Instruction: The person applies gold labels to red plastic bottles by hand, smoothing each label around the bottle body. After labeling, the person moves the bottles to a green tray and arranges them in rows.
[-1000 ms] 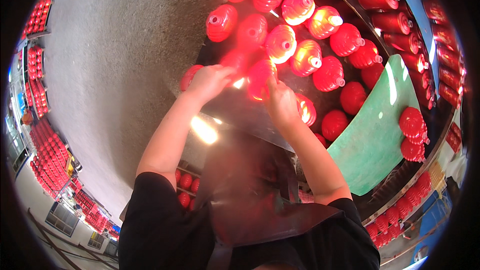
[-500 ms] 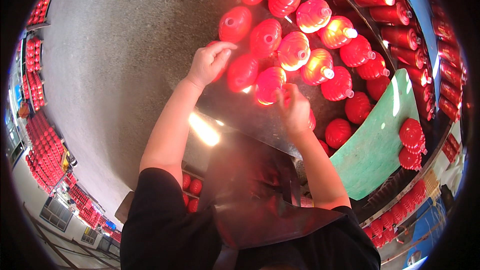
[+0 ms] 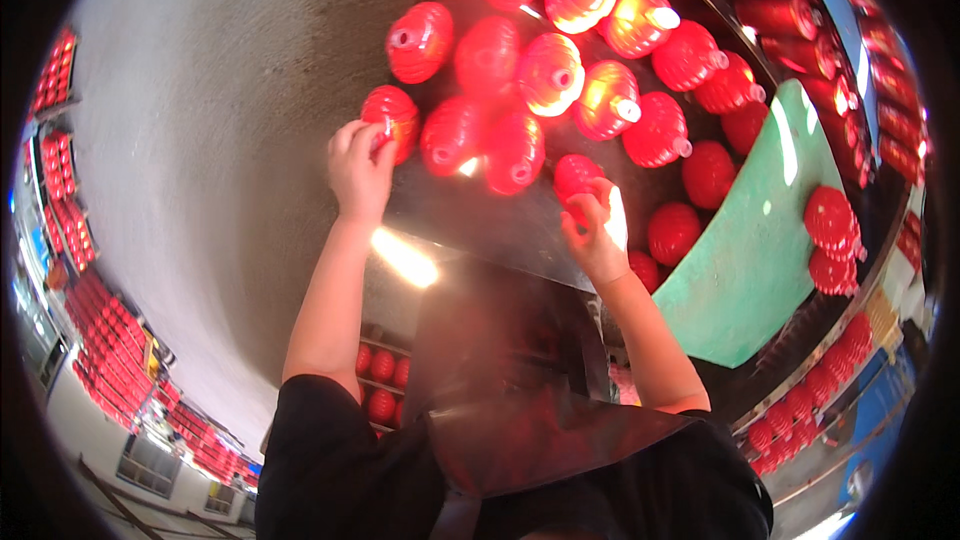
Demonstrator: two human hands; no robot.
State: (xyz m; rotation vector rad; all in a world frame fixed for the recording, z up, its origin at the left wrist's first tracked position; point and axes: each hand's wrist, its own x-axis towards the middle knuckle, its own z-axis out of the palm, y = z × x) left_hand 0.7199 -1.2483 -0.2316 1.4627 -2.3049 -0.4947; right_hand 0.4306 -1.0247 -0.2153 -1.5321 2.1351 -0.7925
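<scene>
Several red, ribbed, lantern-shaped bottles stand or lean in loose rows over a dark metal surface [image 3: 490,230] ahead of me. At the left end of the nearest row, my left hand [image 3: 360,170] is closed on one red bottle [image 3: 392,112], its fingers at the neck side. My right hand [image 3: 600,240] is farther right, with thumb and fingers curled together at the near side of another red bottle [image 3: 576,174]; its neck is hidden by the fingers. Between my hands sit two more red bottles, one of them [image 3: 515,152] with its open neck facing me.
A curved green sheet [image 3: 745,250] stands to the right, with two red bottles [image 3: 832,220] beyond it. Dark red bottles [image 3: 780,15] lie in rows at the far right. Racks of red pieces [image 3: 105,330] line the left. More sit on a shelf [image 3: 380,368] below my left arm.
My left hand has moved left and slightly down, to a bottle now apart from the others. The nearby bottles have shifted left. My right hand moved slightly right and down, to another bottle.
</scene>
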